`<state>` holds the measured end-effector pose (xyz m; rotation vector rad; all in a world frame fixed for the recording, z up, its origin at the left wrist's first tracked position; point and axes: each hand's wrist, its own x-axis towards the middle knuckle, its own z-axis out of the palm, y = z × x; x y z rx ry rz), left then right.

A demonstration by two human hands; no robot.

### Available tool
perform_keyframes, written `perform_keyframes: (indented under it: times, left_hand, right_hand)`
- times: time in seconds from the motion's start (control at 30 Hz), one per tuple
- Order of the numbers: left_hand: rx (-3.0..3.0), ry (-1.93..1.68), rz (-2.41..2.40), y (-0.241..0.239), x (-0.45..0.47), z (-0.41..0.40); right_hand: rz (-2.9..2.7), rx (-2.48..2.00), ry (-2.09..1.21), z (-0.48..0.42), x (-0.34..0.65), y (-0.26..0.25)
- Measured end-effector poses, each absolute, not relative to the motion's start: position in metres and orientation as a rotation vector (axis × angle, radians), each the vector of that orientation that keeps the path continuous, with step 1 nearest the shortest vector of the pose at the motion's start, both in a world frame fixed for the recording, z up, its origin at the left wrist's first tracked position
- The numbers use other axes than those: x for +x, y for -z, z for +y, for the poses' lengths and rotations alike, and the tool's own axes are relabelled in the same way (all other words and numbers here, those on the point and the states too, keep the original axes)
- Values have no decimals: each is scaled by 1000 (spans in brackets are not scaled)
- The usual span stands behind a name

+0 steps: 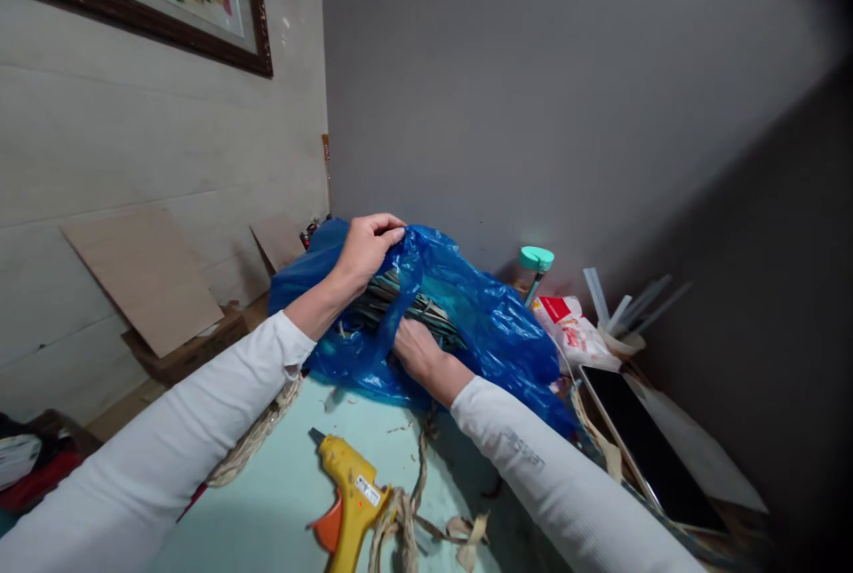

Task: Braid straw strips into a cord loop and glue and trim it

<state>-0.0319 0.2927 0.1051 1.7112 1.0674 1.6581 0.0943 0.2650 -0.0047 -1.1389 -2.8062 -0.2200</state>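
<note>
A blue plastic bag (513, 333) lies bunched on the far part of the table, its mouth facing me. Inside it shows a bundle of thin, dry, greenish-brown strips (430, 314). My left hand (369, 250) pinches the bag's upper edge between thumb and fingers. Lower down, my right hand (419, 351) reaches into the opening against the strips, and a strap of blue plastic crosses in front of it. The right fingers are hidden by the bag and strips, so their grip cannot be made out.
In front lies a yellow glue gun (350, 493) beside braided fibre cord (403, 524). To the right are a tablet-like device (649, 444), a red-and-white packet (573, 333), a cup of glue sticks (623, 340) and a teal-lidded jar (537, 259). Cardboard (143, 275) leans at left; a grey panel (533, 102) stands behind.
</note>
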Motion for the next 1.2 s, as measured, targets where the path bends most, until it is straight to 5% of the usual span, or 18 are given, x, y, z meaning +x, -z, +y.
perform_keyframes:
  times: [0.3, 0.7, 1.2]
  left_hand:
    - [2303, -1352, 1188, -69, -18, 295]
    - [3205, -415, 965, 6, 14, 266]
    - [3229, -337, 1582, 37, 29, 287]
  right_hand:
    - [-2883, -1449, 433, 248, 167, -35]
    - [-2751, -1813, 549, 293, 219, -39]
    - [-2602, -1857, 460, 307, 222, 5]
